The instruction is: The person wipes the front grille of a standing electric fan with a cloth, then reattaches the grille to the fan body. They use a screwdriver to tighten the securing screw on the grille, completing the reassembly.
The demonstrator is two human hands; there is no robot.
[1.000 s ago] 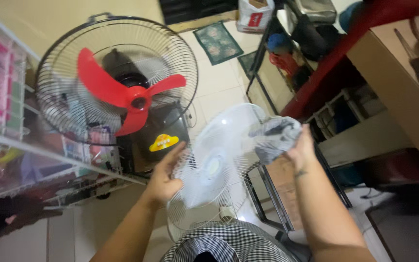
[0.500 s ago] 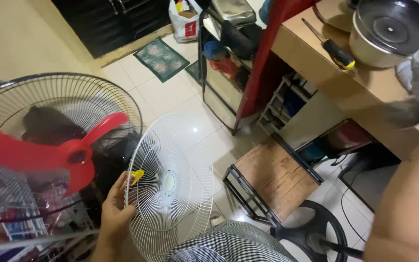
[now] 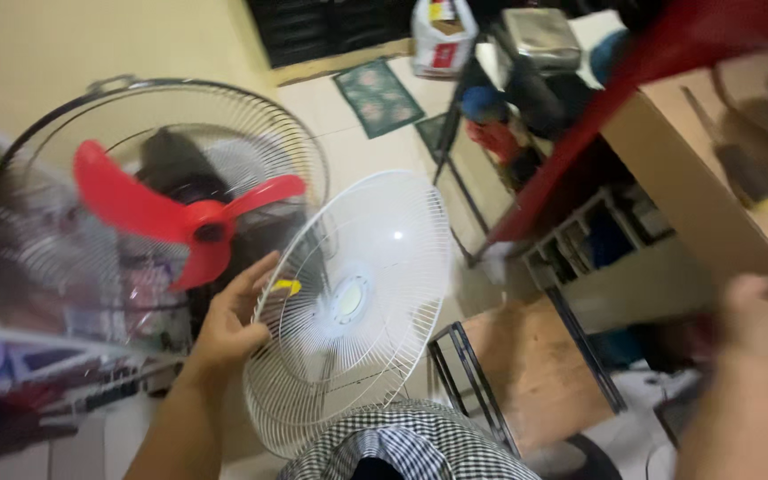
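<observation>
Nearest the camera, at the bottom edge, lies a fold of black-and-white checked cloth (image 3: 406,444), the person's own clothing. Just above it the left hand (image 3: 233,316) holds the white wire fan guard (image 3: 353,302) by its left rim, the fingers (image 3: 255,276) spread and curled along the outer ring while the thumb presses toward the wires from the near side. The guard stands tilted, its round hub facing up and toward the camera, its lower edge dipping close to the checked cloth. To the right, the right hand (image 3: 762,316) is raised and badly blurred; I cannot tell whether its fingers are spread or closed, or whether they hold anything. Between the two hands, lower down, stands a small wooden stool with a black metal frame (image 3: 526,369) on the white tiled floor (image 3: 375,151). Behind the left hand is the standing fan with its dark wire cage (image 3: 180,107) and red blades (image 3: 180,218), the front of the cage open. A wire rack (image 3: 11,293) with blurred things on it fills the left edge. On the right, a pale brown surface (image 3: 695,178) carries a screwdriver with a yellow and black handle (image 3: 740,169). Farthest off, a small patterned green mat (image 3: 377,96) lies near a dark doorway.
</observation>
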